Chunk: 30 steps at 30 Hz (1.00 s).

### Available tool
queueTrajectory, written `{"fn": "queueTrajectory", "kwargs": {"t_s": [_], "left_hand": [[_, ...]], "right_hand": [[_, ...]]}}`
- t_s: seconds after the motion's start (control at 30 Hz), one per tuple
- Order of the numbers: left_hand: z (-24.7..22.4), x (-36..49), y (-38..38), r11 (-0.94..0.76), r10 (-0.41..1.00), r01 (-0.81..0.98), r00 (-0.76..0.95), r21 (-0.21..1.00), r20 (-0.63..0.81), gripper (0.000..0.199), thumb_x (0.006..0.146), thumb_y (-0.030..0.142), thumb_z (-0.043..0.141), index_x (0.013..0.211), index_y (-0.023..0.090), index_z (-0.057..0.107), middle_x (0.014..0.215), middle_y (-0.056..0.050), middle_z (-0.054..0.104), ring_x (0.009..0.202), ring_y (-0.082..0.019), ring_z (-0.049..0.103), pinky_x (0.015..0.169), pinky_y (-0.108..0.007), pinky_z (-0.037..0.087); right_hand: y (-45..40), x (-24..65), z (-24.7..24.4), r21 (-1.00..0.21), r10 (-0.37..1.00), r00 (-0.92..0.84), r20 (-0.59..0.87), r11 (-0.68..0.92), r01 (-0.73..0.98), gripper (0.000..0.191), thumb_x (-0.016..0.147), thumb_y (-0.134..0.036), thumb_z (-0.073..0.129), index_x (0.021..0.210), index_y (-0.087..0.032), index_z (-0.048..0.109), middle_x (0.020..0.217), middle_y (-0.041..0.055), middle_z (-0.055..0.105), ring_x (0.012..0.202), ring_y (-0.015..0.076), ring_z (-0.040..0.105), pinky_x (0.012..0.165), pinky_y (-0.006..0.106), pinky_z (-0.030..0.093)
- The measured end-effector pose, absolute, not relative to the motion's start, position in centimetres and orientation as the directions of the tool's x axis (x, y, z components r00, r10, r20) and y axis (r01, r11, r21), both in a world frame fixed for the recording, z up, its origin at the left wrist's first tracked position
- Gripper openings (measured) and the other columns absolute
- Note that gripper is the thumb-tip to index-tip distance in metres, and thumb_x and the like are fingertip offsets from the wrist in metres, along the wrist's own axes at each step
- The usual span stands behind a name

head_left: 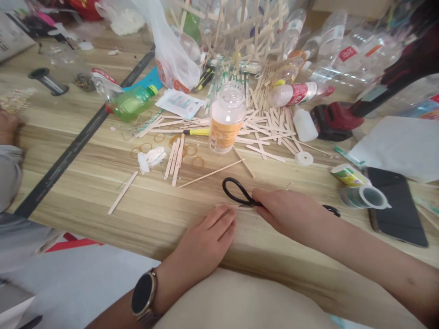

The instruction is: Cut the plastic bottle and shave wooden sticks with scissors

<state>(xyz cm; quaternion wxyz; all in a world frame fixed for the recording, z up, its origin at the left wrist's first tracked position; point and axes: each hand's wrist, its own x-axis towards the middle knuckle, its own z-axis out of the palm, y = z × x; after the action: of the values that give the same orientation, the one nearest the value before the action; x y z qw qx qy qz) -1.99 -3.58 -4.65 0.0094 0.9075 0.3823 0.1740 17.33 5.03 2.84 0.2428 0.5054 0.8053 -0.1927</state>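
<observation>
My left hand (212, 235), a watch (144, 292) on its wrist, presses its closed fingers onto a wooden craft stick (244, 208) at the table's near side. Most of that stick is hidden under the fingers. My right hand (288, 211) is closed around black-handled scissors (236, 189). One handle loop sticks out to the left above the stick, and a black end shows beyond the wrist side. The scissors' metal touches or nearly touches the stick; I cannot tell which. Ahead lie several craft sticks (175, 160) in a small row and a thin skewer (211, 173).
A clear jar (226, 119) with an orange label stands ahead, before heaped craft sticks (270, 128). A red and black power tool (336, 119), a tape roll (366, 197) and a phone (398, 205) are on the right. Another person's hand (8, 128) rests far left.
</observation>
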Motion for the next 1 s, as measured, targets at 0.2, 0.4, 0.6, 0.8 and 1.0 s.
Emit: {"fn": "queueTrajectory", "kwargs": {"t_s": [0.2, 0.4, 0.6, 0.8, 1.0], "left_hand": [[-4.7, -1.3, -3.7, -0.683, 0.728, 0.708, 0.642, 0.179, 0.239, 0.019, 0.095, 0.019, 0.047, 0.101, 0.009, 0.063, 0.129, -0.015, 0.063, 0.121, -0.028, 0.057, 0.1, -0.037, 0.049], [-4.4, -1.3, -3.9, -0.683, 0.729, 0.714, 0.657, 0.154, 0.189, 0.018, 0.096, 0.019, 0.047, 0.103, 0.01, 0.06, 0.13, -0.017, 0.061, 0.124, -0.028, 0.055, 0.098, -0.039, 0.048], [-4.3, -1.3, -3.8, -0.676, 0.736, 0.72, 0.647, 0.157, 0.2, 0.018, 0.096, 0.021, 0.047, 0.099, 0.012, 0.061, 0.129, -0.016, 0.062, 0.122, -0.028, 0.055, 0.096, -0.038, 0.048], [-4.2, -1.3, -3.7, -0.67, 0.741, 0.722, 0.638, 0.173, 0.209, 0.019, 0.097, 0.023, 0.047, 0.098, 0.012, 0.062, 0.129, -0.014, 0.063, 0.122, -0.027, 0.055, 0.097, -0.038, 0.048], [-4.3, -1.3, -3.7, -0.674, 0.737, 0.718, 0.633, 0.175, 0.237, 0.02, 0.097, 0.026, 0.048, 0.096, 0.011, 0.062, 0.127, -0.014, 0.064, 0.121, -0.027, 0.055, 0.098, -0.038, 0.048]], "right_hand": [[6.0, 18.4, 3.4, -0.14, 0.718, -0.389, -0.577, 0.383, 0.913, 0.013, 0.095, -0.024, 0.046, 0.086, -0.021, 0.055, 0.081, 0.0006, 0.068, 0.075, 0.0158, 0.063, 0.057, 0.024, 0.034], [5.1, 18.3, 3.8, 0.009, 0.779, -0.304, -0.549, 0.369, 0.929, 0.012, 0.095, -0.027, 0.045, 0.095, -0.022, 0.055, 0.088, 0.0039, 0.07, 0.081, 0.0233, 0.067, 0.054, 0.027, 0.028], [4.4, 17.5, 3.4, 0.052, 0.758, -0.33, -0.563, 0.431, 0.901, 0.013, 0.096, -0.024, 0.045, 0.097, -0.022, 0.057, 0.089, 0.0033, 0.072, 0.08, 0.0237, 0.069, 0.05, 0.027, 0.024], [4.3, 17.2, 3.4, 0.064, 0.744, -0.323, -0.585, 0.44, 0.896, 0.014, 0.096, -0.02, 0.045, 0.099, -0.023, 0.058, 0.087, 0.0026, 0.072, 0.079, 0.0229, 0.069, 0.051, 0.028, 0.026], [4.2, 17.1, 3.1, 0.064, 0.742, -0.323, -0.588, 0.441, 0.895, 0.014, 0.096, -0.02, 0.044, 0.101, -0.022, 0.056, 0.087, 0.0034, 0.072, 0.08, 0.0246, 0.069, 0.051, 0.028, 0.026]]}}
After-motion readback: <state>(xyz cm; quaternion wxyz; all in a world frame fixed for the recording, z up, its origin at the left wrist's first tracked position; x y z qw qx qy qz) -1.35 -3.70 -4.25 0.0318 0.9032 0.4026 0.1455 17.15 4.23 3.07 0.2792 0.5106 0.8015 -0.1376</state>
